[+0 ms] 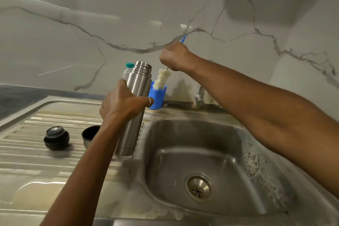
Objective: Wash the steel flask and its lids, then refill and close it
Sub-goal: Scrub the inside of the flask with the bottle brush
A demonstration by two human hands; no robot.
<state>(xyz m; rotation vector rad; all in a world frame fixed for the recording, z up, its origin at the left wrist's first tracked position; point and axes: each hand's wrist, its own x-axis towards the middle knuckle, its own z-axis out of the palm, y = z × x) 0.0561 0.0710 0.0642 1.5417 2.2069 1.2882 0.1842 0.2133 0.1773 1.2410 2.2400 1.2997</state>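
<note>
My left hand grips the steel flask around its middle and holds it upright and uncapped above the drainboard's right edge. My right hand is closed on the blue handle of a bottle brush, whose white bristle head dips into a blue cup just right of the flask. A black stopper lid rests on the drainboard. Beside it sits the steel cup lid, mouth up and partly hidden by my left forearm.
The steel sink basin with its drain lies below and right of the flask. A tap stands at the back rim. A clear plastic bottle with a teal cap is behind the flask. The ribbed drainboard looks wet.
</note>
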